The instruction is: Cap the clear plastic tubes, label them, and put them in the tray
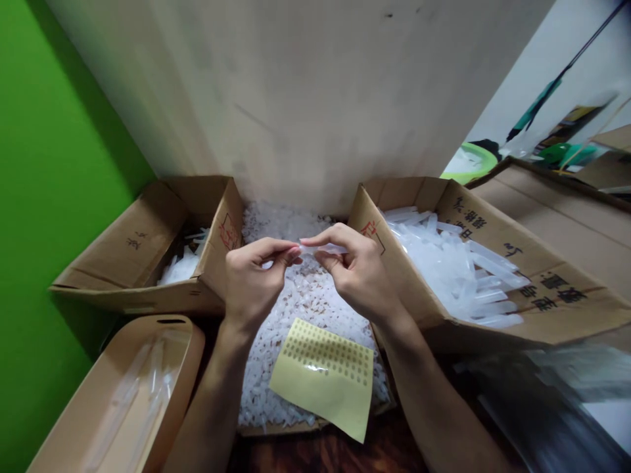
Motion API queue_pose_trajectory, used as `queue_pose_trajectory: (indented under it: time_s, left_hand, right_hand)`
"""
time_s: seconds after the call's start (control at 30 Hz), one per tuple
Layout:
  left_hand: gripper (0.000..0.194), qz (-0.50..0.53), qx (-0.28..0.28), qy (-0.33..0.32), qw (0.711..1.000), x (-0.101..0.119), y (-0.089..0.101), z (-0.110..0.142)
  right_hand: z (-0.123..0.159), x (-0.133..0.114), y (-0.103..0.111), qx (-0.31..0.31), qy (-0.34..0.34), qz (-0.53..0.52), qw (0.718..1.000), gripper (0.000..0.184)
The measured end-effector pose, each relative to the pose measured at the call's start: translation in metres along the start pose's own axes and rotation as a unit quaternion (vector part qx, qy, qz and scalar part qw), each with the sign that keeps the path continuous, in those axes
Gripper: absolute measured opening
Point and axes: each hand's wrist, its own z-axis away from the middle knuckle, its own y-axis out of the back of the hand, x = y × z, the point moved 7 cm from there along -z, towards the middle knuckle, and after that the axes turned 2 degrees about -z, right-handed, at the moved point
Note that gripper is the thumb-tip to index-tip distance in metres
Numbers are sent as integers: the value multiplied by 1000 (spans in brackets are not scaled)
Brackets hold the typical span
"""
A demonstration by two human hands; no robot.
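Observation:
Both my hands meet over a shallow box of small white plastic pieces (315, 295). A small translucent plastic tube (323, 249) runs between them. My right hand (357, 266) is closed round the tube, its fingers along the length. At the tube's left end, my left hand (259, 272) pinches with thumb and forefinger; whether it grips the tube or a tiny piece on its tip is too small to tell. Below the hands, a yellow sheet of small stickers (323, 387) lies on the white pieces, with rows of marks on its upper half.
On the right a cardboard box (493, 243) holds many translucent tubes (444, 263). To the left stands another cardboard box (128, 243) with some tubes inside. A tan bin (192, 355) with long clear tubes is at lower left. A pale board rises behind.

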Motion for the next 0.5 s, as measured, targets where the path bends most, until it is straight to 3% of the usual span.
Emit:
queue_pose_trajectory:
  time_s: [0.13, 0.23, 0.33, 0.4, 0.5]
  left_hand:
    - [12, 50, -25, 44, 997, -19, -5, -5]
    - [16, -18, -135, 100, 986, -44, -20, -4]
    - [18, -255, -295, 128, 912, -75, -44, 15]
    - [19, -338, -344, 131, 866, -89, -57, 30]
    - [7, -337, -350, 123, 865, -93, -71, 39]
  right_hand:
    - [-2, 6, -4, 3, -1, 8, 1000, 19]
    - [-4, 21, -7, 16, -7, 65, 998, 20]
    - [-5, 37, -5, 40, -17, 144, 989, 25]
    - [-5, 43, -4, 39, -19, 158, 987, 26]
    - [-5, 44, 0, 35, -21, 147, 988, 24]
